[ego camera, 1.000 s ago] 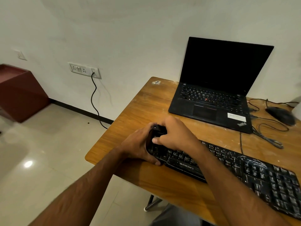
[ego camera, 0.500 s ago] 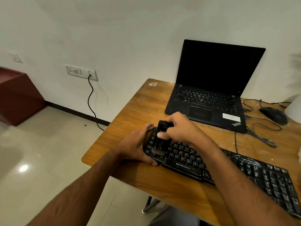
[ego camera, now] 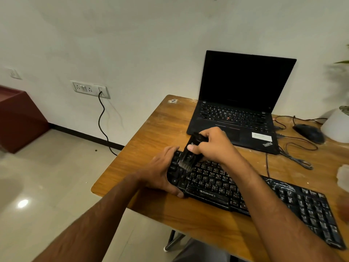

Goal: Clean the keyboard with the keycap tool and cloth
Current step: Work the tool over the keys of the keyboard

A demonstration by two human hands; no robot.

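Note:
A black keyboard [ego camera: 264, 197] lies slantwise on the wooden table [ego camera: 151, 133]. My left hand [ego camera: 162, 171] grips its left end, thumb along the near edge. My right hand [ego camera: 213, 144] holds a black keycap tool [ego camera: 190, 150] with a short brush at its lower end. The bristles touch the keys near the keyboard's upper left corner. At the right edge of the view a pale blurred shape may be the cloth [ego camera: 342, 176]; I cannot tell for sure.
An open black laptop [ego camera: 239, 103] stands just behind my right hand. A black mouse [ego camera: 309, 133] and loose cables [ego camera: 294, 150] lie at the right, beside a white plant pot [ego camera: 338, 125]. A wall socket [ego camera: 90, 88] with a plugged cord sits to the left.
My right hand has risen and tilted the tool, so its brush end now shows against the keys. My left hand keeps its grip on the keyboard's end. The camera view has shifted slightly.

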